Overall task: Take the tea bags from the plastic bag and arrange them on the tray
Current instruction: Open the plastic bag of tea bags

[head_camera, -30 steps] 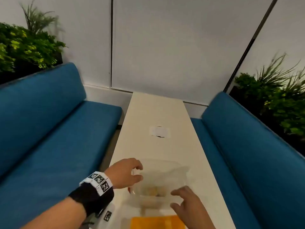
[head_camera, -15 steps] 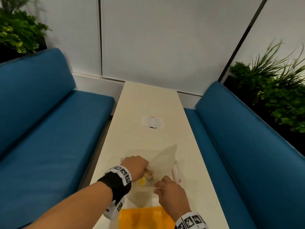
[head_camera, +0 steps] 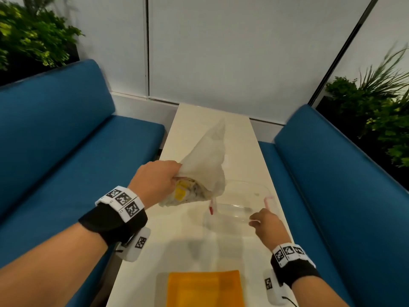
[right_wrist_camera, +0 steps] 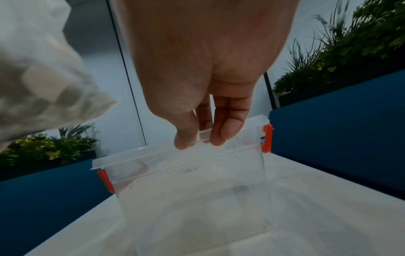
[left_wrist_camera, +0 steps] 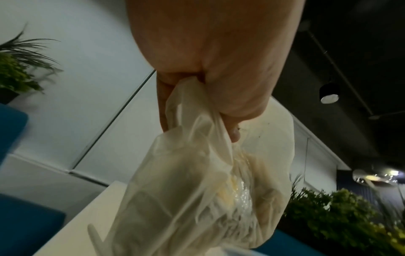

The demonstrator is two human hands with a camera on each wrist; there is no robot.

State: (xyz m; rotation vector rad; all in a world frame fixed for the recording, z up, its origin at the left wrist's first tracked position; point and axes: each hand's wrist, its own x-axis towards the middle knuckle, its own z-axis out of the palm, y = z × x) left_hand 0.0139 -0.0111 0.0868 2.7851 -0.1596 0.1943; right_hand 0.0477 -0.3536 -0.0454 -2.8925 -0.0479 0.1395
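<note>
My left hand (head_camera: 162, 181) grips a thin translucent plastic bag (head_camera: 204, 165) and holds it up above the table; yellow-tagged tea bags (head_camera: 184, 192) show through its lower part. In the left wrist view the bag (left_wrist_camera: 197, 199) hangs bunched from my curled fingers. My right hand (head_camera: 257, 220) pinches the near rim of a clear plastic box (head_camera: 243, 200) with red clips, which stands on the table to the right of the bag; thumb and fingers clamp its rim (right_wrist_camera: 197, 140). An orange tray (head_camera: 204, 289) lies at the table's near edge, between my arms.
The long cream table (head_camera: 199, 120) runs away from me between two blue benches (head_camera: 55, 151) (head_camera: 343, 173). Green plants (head_camera: 28, 38) stand behind both benches, and a white wall closes the far end.
My left hand has lifted the bag of tea bags up out of the clear box and to the left. My right hand has shifted right along the box rim and now holds the box alone.
</note>
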